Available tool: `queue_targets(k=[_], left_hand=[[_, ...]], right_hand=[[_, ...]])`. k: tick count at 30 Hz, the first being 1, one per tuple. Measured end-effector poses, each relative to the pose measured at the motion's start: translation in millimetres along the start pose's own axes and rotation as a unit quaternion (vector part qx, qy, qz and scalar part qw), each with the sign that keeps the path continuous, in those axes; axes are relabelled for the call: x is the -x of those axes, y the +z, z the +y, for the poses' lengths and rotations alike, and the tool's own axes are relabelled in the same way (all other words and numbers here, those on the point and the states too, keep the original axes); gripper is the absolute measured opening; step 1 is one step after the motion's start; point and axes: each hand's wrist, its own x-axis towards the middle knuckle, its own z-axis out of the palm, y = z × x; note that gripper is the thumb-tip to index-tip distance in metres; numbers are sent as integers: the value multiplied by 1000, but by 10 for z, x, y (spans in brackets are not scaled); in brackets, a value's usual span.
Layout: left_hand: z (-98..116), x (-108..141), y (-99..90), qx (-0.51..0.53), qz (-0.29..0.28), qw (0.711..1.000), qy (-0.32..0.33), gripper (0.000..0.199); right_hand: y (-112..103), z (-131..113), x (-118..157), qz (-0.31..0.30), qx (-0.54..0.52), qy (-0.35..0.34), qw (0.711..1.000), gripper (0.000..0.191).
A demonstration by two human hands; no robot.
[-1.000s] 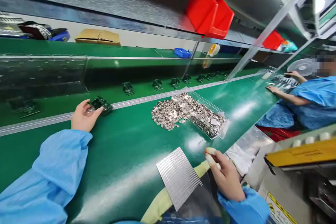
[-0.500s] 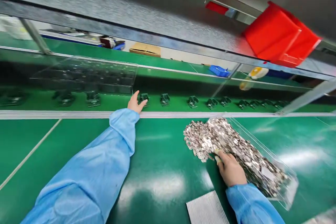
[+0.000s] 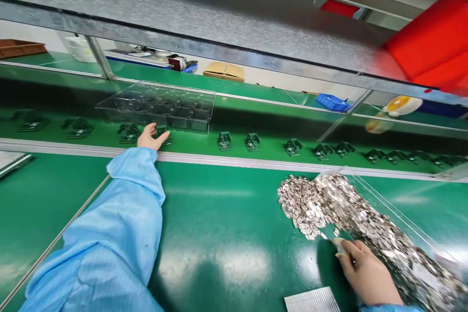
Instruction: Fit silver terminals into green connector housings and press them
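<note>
My left hand (image 3: 150, 137), in a blue sleeve, reaches onto the green belt with thumb and fingers around a small dark green part (image 3: 163, 134). More such parts, like this one (image 3: 224, 141), stand in a row along the belt. At the lower right my right hand (image 3: 365, 268) has its thumb and forefinger, with pale covers on the tips, pinched together; whatever is between them is too small to make out. A heap of small silvery metal pieces (image 3: 310, 204) lies beyond it, spilling from a clear tray on the green table (image 3: 215, 234).
Behind my left hand is a clear compartment tray (image 3: 168, 105) on the belt. A ridged silver block (image 3: 312, 301) lies at the bottom edge. A metal shelf (image 3: 219, 19) crosses overhead, with a red bin (image 3: 435, 44) at right. Farther back is a blue tray (image 3: 332, 102).
The view has shifted, and my left hand has moved left along the belt to a different part. My right hand has drawn back from the metal pieces toward the lower right.
</note>
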Motion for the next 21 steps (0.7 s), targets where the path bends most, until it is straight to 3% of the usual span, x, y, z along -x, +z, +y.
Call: queue_targets(k=[3,5,9,12,14,17,21], left_hand=[[101,124,56,24,-5,1000,-6,71],[209,384,119,51,-24,998,12,70],[510,1360,265,123,-176,974,76,65],[721,2115,240,103,-296,944,98,66],[790,2420,188,85,-346,926,122,68],[766,2563,155,99,-398,898,163,74],[658,2489,159,69,-435,872,215,99]], right_hand=[[-287,-166,226,-25,-133,90,987,27],[-465,-349,425,-32,-261,139,955,27],[-687,-816,771,-12,-431,185,883,28],[-693,-1045,884,-6,-509,200,837,28],[-665,-1109,928,-1,-534,199,821,26],[-649,-1144,1008,11,-542,181,820,17],[-659,-1146,1151,23,-529,136,837,11]])
